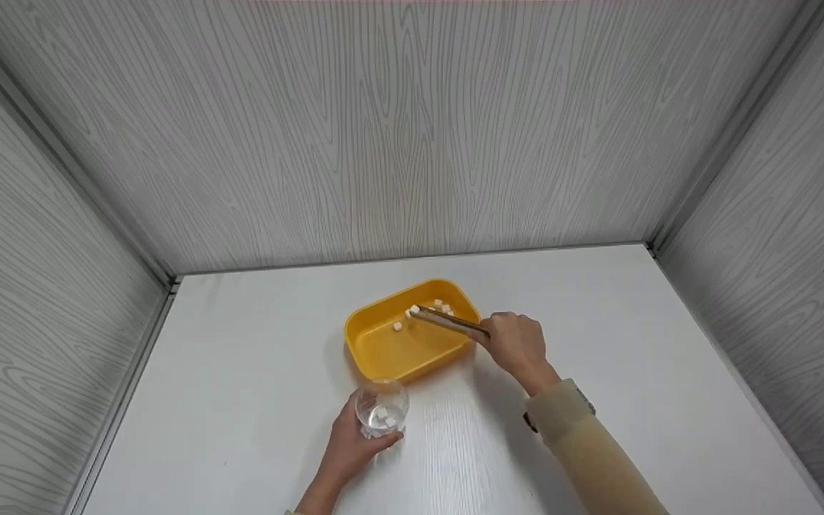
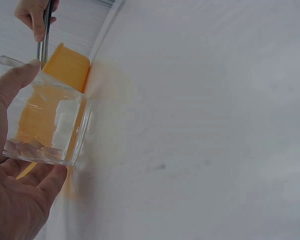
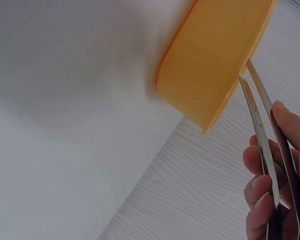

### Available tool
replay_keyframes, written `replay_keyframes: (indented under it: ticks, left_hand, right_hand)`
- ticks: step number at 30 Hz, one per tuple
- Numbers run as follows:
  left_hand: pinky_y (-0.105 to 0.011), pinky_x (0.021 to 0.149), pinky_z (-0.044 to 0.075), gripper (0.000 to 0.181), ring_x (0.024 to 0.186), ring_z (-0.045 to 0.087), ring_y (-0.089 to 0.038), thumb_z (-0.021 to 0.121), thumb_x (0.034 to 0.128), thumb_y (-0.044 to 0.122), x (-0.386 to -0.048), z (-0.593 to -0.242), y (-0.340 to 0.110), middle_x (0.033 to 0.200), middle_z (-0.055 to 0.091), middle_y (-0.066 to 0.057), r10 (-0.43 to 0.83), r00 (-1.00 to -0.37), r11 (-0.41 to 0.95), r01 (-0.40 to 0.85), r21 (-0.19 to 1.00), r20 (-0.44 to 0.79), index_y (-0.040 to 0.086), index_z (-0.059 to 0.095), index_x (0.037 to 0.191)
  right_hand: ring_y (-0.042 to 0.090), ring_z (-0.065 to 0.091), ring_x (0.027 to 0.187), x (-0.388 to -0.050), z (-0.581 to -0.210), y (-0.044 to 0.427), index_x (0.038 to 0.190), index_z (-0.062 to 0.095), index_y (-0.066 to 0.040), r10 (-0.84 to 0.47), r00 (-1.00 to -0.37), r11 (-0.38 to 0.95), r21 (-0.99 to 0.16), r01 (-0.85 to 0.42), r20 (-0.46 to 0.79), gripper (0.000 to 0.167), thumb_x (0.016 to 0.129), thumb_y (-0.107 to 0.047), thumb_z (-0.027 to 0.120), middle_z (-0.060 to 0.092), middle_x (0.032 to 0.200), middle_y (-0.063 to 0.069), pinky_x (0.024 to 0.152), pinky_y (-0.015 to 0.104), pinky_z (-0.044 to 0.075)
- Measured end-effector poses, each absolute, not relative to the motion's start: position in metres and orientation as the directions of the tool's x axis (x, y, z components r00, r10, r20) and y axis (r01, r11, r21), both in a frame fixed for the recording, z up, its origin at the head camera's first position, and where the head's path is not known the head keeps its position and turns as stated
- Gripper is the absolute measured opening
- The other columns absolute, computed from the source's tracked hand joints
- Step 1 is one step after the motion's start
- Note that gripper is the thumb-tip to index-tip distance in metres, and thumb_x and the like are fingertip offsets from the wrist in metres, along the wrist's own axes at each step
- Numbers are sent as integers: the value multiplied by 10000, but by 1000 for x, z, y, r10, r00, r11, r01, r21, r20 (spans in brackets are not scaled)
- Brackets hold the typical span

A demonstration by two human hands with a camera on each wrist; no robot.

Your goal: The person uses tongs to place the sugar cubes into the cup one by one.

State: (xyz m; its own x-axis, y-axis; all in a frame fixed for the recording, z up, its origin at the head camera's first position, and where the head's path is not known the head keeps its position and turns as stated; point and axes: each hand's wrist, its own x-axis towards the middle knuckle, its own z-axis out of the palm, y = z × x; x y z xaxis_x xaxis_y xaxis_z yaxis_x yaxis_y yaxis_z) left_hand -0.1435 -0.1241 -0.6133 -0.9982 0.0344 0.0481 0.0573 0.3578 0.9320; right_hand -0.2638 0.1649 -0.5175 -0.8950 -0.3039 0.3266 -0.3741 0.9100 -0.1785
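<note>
Metal tongs (image 1: pixel 448 322) | right fingers (image 3: pixel 259 189) pinch them over yellow tray (image 1: pixel 390 352) | left fingers (image 2: pixel 53 181) curl round glass (image 1: pixel 382 402)

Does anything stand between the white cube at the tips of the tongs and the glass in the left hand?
Yes, the near wall of the yellow tray: the cube appears within the tray's rim, the glass just outside that wall. The cube would probably have to pass over it. I see nothing else in between.
</note>
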Motion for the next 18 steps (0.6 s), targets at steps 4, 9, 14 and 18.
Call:
replay_keyframes:
  ticks: [4,9,14,18]
  left_hand:
    - [-497,1125,339,977,1308,461,-344,908,666,286,-144,-614,-124,1392,517,-149,29,-998,365,62,929,55,31,378,1445]
    - [-503,1120,345,983,1307,459,-347,909,664,300,-143,-614,-124,1393,515,-152,26,-998,369,64,927,58,20,379,1443]
    - [-496,1124,341,996,1310,457,-343,911,658,307,-143,-613,-124,1398,512,-154,23,-998,369,55,928,50,16,376,1446]
    - [-491,1123,344,998,1307,463,-335,913,650,316,-143,-613,-124,1393,517,-149,15,-999,379,52,924,50,16,383,1441]
  right_hand:
    - [127,427,448,-258,-510,166,772,762,-134,-309,-889,901,-196,-388,339,294,862,-412,730,596,626,-18,390,287,382]
    - [118,426,457,-250,-502,168,736,735,-149,-323,-872,886,-207,-415,367,279,859,-399,737,565,609,-39,398,289,380]
    - [104,402,461,-240,-495,171,721,708,-168,-343,-853,874,-200,-443,393,272,866,-397,730,510,593,-55,398,284,351]
    - [90,389,462,-231,-490,174,712,692,-186,-353,-834,861,-200,-467,425,258,863,-391,733,486,591,-64,396,274,334]
